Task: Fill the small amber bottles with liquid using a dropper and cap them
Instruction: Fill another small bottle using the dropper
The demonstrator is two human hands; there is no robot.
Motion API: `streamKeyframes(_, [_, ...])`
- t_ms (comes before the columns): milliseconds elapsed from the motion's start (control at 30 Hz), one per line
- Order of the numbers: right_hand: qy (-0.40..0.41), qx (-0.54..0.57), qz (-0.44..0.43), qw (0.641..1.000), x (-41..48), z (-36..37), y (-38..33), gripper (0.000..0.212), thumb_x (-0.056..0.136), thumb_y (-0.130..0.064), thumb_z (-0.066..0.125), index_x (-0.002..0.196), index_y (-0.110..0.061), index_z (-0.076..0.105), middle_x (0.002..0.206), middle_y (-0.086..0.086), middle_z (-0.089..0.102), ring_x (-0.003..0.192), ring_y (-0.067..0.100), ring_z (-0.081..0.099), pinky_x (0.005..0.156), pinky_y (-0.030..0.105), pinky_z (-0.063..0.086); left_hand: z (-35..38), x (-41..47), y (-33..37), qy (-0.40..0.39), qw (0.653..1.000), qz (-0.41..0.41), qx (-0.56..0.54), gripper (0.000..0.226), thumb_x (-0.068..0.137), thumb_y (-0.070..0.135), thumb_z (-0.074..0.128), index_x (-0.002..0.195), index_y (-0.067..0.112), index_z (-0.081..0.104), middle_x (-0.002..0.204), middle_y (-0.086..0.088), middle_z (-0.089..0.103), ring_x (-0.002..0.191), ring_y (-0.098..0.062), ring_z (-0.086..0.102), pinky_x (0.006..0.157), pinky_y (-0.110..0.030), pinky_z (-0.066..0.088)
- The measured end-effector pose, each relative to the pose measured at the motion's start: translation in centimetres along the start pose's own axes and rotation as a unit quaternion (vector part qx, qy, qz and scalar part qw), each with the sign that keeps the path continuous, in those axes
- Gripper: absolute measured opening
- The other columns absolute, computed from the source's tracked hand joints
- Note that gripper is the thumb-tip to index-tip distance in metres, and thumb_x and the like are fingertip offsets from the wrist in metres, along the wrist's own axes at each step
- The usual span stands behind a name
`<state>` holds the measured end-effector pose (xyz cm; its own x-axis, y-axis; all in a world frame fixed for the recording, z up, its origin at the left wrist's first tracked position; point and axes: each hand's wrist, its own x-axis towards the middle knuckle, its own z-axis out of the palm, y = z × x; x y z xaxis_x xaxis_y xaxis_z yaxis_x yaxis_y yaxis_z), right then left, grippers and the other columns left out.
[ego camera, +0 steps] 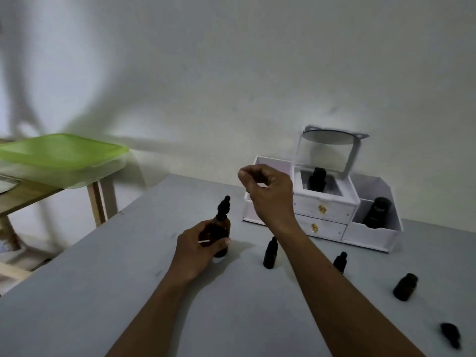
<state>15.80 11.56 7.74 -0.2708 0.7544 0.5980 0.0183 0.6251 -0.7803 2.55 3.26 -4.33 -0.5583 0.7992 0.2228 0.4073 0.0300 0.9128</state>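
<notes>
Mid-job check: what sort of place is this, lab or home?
Probably a room at home, not a lab: a white cosmetic organiser with mirror and drawers on the grey table, a green-lidded plastic box on a wooden side table, bare painted wall.

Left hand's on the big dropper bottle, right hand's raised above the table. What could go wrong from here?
1. The right forearm crosses close beside two small capped bottles; lowering it could knock them over.
2. What looks like a dropper cap lies loose on its side on the table and might roll away.
3. The left hand alone steadies the amber dropper bottle; pulling its top could tip it.
</notes>
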Motion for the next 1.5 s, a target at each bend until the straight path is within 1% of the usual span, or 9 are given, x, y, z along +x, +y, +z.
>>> streamKeyframes(200, [-0.077, -0.032, 0.032, 0.996, 0.0, -0.7, 0.0, 0.025, 0.080, -0.028, 0.083, 0.102, -0.018, 0.076, 0.092, -0.008, 0.075, 0.080, 0.000, 0.068, 0.071, 0.006, 0.050, 0.0, -0.2, 0.2, -0.003, 1.000, -0.005, -0.012, 0.058, 0.075, 0.037, 0.079, 0.128, 0.022, 0.060, 0.122, 0.004, 0.065, 0.101, -0.008, 0.060, 0.098, -0.030, 0.046])
streamKeyframes(433, [-0.153, -0.102, 0.079, 0.980, -1.3, 0.6, 1.8, 0.036, 0.081, -0.031, 0.082, 0.113, -0.016, 0.074, 0.104, -0.002, 0.074, 0.090, 0.009, 0.070, 0.080, 0.027, 0.060, 0.0, -0.1, 0.3, -0.005, 1.000, 0.001, 0.006, 0.057, 0.077, 0.039, 0.077, 0.129, 0.025, 0.058, 0.124, 0.006, 0.064, 0.099, -0.005, 0.056, 0.092, -0.023, 0.042])
streamKeyframes(600, [-0.166, -0.120, 0.075, 0.976, -1.4, 1.6, 2.8, 0.026, 0.083, -0.027, 0.079, 0.106, -0.015, 0.077, 0.100, -0.001, 0.076, 0.087, 0.006, 0.070, 0.076, 0.015, 0.052, -0.2, 0.0, 0.2, -0.003, 1.000, 0.007, 0.000, 0.058, 0.075, 0.037, 0.080, 0.127, 0.024, 0.060, 0.121, 0.004, 0.066, 0.099, -0.007, 0.061, 0.090, -0.021, 0.046])
streamKeyframes(767, [-0.125, -0.121, 0.033, 0.984, -1.5, 2.2, 2.7, 0.016, 0.085, -0.020, 0.078, 0.098, -0.011, 0.080, 0.095, 0.002, 0.078, 0.080, 0.005, 0.071, 0.076, 0.010, 0.049, -0.1, 0.1, 0.1, -0.011, 1.000, 0.008, 0.011, 0.059, 0.075, 0.040, 0.078, 0.129, 0.023, 0.059, 0.120, 0.007, 0.065, 0.096, -0.004, 0.058, 0.086, -0.014, 0.044])
streamKeyframes(933, [-0.085, -0.073, 0.013, 0.994, -0.9, 2.3, 2.0, 0.005, 0.084, -0.010, 0.076, 0.084, -0.011, 0.081, 0.071, -0.017, 0.070, 0.066, -0.010, 0.065, 0.065, 0.004, 0.046, -0.2, 0.2, 0.0, -0.006, 1.000, 0.007, 0.001, 0.059, 0.073, 0.040, 0.081, 0.127, 0.027, 0.060, 0.107, 0.019, 0.062, 0.089, 0.004, 0.059, 0.068, 0.001, 0.038])
streamKeyframes(1067, [-0.062, -0.033, -0.002, 0.998, 0.1, 1.7, 0.4, 0.006, 0.085, -0.012, 0.075, 0.083, -0.010, 0.081, 0.076, -0.006, 0.077, 0.072, -0.001, 0.071, 0.069, 0.009, 0.050, -0.2, 0.3, -0.2, -0.004, 1.000, 0.005, -0.006, 0.059, 0.071, 0.040, 0.082, 0.126, 0.029, 0.061, 0.105, 0.021, 0.062, 0.093, 0.002, 0.060, 0.070, -0.002, 0.039])
streamKeyframes(1333, [-0.007, 0.008, -0.044, 0.999, 2.0, -3.4, -5.3, 0.006, 0.086, -0.017, 0.075, 0.086, -0.017, 0.081, 0.078, -0.007, 0.078, 0.081, 0.009, 0.075, 0.084, 0.044, 0.060, -0.4, 0.0, -0.1, -0.007, 1.000, 0.010, -0.001, 0.060, 0.073, 0.036, 0.081, 0.128, 0.025, 0.060, 0.107, 0.016, 0.062, 0.089, 0.007, 0.057, 0.075, -0.005, 0.041])
streamKeyframes(1400, [0.002, 0.009, -0.057, 0.998, 2.1, -5.6, -6.6, 0.007, 0.087, -0.016, 0.074, 0.085, -0.017, 0.081, 0.078, -0.005, 0.079, 0.082, 0.012, 0.075, 0.081, 0.042, 0.061, -0.5, -0.2, 0.1, -0.005, 1.000, 0.009, 0.004, 0.062, 0.073, 0.035, 0.081, 0.130, 0.024, 0.058, 0.108, 0.015, 0.061, 0.090, 0.004, 0.057, 0.072, -0.003, 0.038])
streamKeyframes(1500, [0.020, 0.014, -0.059, 0.998, 1.8, -9.7, -8.3, 0.007, 0.088, -0.013, 0.073, 0.089, -0.012, 0.080, 0.080, 0.000, 0.079, 0.082, 0.014, 0.076, 0.071, 0.030, 0.060, -0.4, -0.5, 0.2, 0.002, 1.000, 0.010, 0.010, 0.069, 0.072, 0.033, 0.083, 0.134, 0.027, 0.054, 0.118, 0.006, 0.063, 0.099, -0.010, 0.059, 0.084, -0.015, 0.043])
